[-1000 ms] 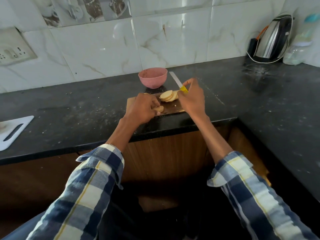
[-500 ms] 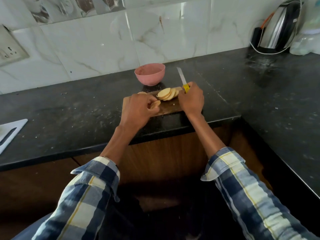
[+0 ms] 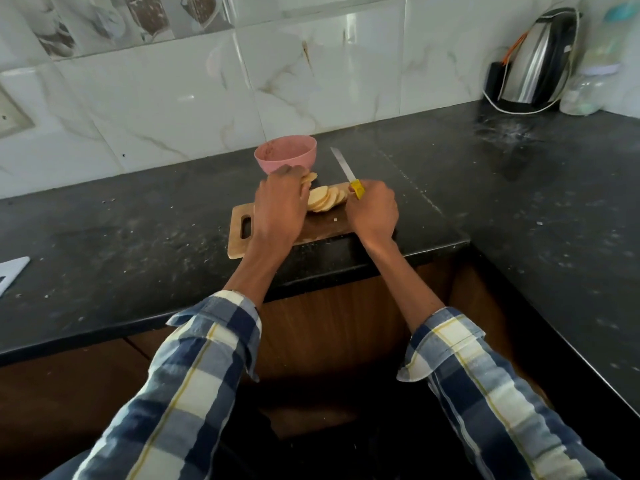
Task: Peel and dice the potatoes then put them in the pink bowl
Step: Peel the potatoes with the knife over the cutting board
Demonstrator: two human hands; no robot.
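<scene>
Nearest the camera, two checked sleeves in blue, white and yellow reached forward over the wooden cabinet front [image 3: 332, 327] toward the dark counter [image 3: 138, 244]. At the counter's front edge lay a wooden cutting board [image 3: 239, 244] with a handle slot at its left end, partly overhanging the edge.

The left hand [image 3: 280, 209] lay over the middle of the board, back upward, its fingers [image 3: 294, 173] curled down at the board's far side and gripping a piece of potato [image 3: 310, 177], only a pale sliver of which showed past the fingertips. Just to the right of that hand, a fanned row of potato slices [image 3: 325, 198] rested on the board, leaning on one another.

The right hand [image 3: 372, 213] sat at the board's right end, its fingers closed round the yellow handle of a knife [image 3: 346, 171]. The blade pointed away and leftward, out beyond the board over the counter.

Beyond the left hand stood the pink bowl [image 3: 286, 157] on the counter, just behind the board; whether it held anything could not be told.

Farther off, a white board [image 3: 10, 271] lay at the left edge, and in the far right corner a steel kettle [image 3: 533, 60] stood beside a clear bottle [image 3: 592, 74], against the marbled wall tiles [image 3: 173, 109].
</scene>
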